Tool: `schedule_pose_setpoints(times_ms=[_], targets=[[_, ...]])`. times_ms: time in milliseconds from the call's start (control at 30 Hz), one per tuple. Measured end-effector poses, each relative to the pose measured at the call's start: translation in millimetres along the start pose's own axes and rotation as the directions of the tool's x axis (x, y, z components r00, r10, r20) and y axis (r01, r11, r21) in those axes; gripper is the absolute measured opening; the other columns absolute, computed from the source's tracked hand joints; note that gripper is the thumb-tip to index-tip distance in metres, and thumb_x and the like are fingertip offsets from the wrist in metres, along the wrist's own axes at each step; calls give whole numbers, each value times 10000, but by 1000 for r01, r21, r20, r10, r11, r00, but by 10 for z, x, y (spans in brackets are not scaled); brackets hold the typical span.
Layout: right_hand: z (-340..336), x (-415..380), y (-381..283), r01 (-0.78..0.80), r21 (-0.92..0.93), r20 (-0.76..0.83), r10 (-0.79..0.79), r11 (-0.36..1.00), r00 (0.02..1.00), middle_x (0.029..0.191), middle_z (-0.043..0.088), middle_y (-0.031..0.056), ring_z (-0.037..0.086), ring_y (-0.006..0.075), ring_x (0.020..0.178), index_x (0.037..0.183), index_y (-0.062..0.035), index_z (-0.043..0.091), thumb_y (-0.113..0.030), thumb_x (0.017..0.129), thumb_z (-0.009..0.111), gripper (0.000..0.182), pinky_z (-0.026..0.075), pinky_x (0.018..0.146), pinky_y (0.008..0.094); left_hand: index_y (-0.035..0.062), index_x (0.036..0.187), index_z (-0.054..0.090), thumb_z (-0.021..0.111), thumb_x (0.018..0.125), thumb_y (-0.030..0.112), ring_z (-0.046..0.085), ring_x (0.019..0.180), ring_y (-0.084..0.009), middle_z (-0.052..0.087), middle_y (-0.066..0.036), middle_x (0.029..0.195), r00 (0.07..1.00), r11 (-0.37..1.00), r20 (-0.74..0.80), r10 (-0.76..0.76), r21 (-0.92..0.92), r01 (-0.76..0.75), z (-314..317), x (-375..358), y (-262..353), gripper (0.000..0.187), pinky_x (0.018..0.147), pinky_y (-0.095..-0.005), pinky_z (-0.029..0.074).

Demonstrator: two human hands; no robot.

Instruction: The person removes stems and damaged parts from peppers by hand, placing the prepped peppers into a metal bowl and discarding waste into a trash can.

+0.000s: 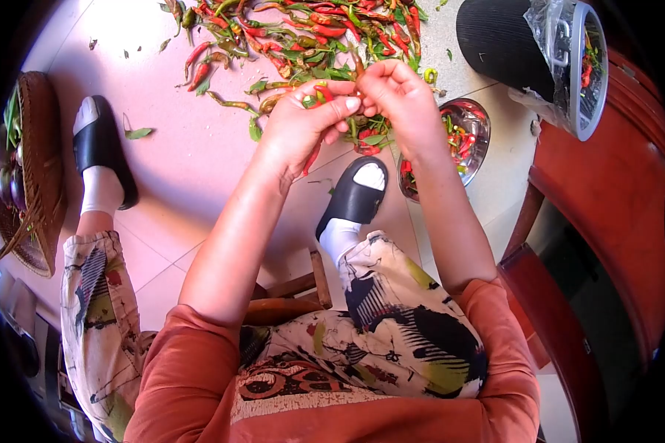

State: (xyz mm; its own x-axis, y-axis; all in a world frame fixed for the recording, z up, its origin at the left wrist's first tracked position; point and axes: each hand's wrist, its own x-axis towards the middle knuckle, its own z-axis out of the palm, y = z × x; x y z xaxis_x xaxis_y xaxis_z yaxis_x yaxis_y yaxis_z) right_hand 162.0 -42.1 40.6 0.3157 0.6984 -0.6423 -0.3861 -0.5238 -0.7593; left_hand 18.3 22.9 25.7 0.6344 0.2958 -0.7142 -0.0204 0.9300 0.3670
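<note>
My left hand (pixel 301 124) is closed around red chili peppers; one sticks up near the thumb and the tip of another hangs below the palm. Close beside it, my right hand (pixel 404 98) pinches a brownish chili pepper (pixel 357 63) between thumb and fingertips. The two hands nearly meet, and their contact point is partly hidden by the fingers. Beyond them a heap of red and green chili peppers (pixel 314 33) with leaves is spread over the tiled floor. A metal bowl (pixel 482 122) holding cut or small red and green pieces stands under my right forearm.
A black bin (pixel 499 48) with a plastic liner stands at upper right, beside reddish wooden furniture (pixel 598 140). At far left is a woven basket (pixel 46 170) with eggplants (pixel 15 184). My slippered feet rest on the floor. A loose leaf (pixel 138 134) lies near the left foot.
</note>
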Motion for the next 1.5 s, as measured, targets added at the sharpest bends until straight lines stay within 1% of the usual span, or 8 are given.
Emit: schedule_pose_setpoints(times_ms=[300,667,1000,1067,1100,1233,1367,1500], targets=[[-135,3,-205,-158,0,128,156,987,979,812,598,35,547,70,648,1034,5,580,-129,865,560,217,468,593,194,-32,943,591,566,838,90,473,515,-63,636,-119,793,981,967,172,-93,-220,130,-117,-11,50,162,397,-169,324],[37,-71,-55,182,-253,-21,-193,950,981,742,616,36,584,61,659,843,22,569,24,801,597,51,478,583,192,27,952,650,615,834,135,528,643,-45,649,-16,788,982,888,-49,180,437,-141,15,-46,53,164,592,-196,440],[98,-49,73,199,-570,-128,-325,798,937,725,605,51,574,89,582,770,2,518,41,760,583,76,476,533,209,8,958,642,604,835,145,532,645,-52,644,-12,756,968,743,-32,247,648,-169,13,-46,-7,188,600,-212,447],[77,-29,63,106,-5,-137,-106,994,985,714,591,65,579,121,573,797,-7,494,54,762,565,100,481,523,232,-4,938,631,574,851,147,503,585,-64,641,-25,753,999,961,26,36,274,-41,4,-57,58,184,530,-205,410],[47,-59,-11,47,82,-101,-38,996,994,725,573,65,577,129,610,823,-18,480,47,777,541,100,491,563,255,-24,952,590,532,865,124,486,572,-89,631,-82,801,989,999,143,23,-38,-18,-32,-23,26,182,469,-196,364],[-27,-92,51,-95,383,38,86,919,996,758,555,51,560,127,670,827,-36,479,13,801,529,74,493,640,271,-56,1005,519,499,866,88,513,631,-122,596,-178,881,959,895,265,-96,-399,200,-191,-20,-80,201,432,-183,354],[-42,-113,97,-71,346,47,58,936,997,785,565,54,572,135,684,854,-26,485,-8,806,551,83,496,653,273,-58,1005,516,499,868,97,514,625,-122,598,-174,867,947,867,308,-90,-444,227,-227,-16,-127,207,429,-177,363],[-43,-126,-55,256,-272,-19,-271,928,963,916,578,87,588,148,785,1022,-10,540,-46,781,600,251,493,703,283,-57,1000,513,490,871,105,503,570,-114,600,-175,833,970,955,226,-87,-258,145,-217,1,-65,209,421,-172,369]])
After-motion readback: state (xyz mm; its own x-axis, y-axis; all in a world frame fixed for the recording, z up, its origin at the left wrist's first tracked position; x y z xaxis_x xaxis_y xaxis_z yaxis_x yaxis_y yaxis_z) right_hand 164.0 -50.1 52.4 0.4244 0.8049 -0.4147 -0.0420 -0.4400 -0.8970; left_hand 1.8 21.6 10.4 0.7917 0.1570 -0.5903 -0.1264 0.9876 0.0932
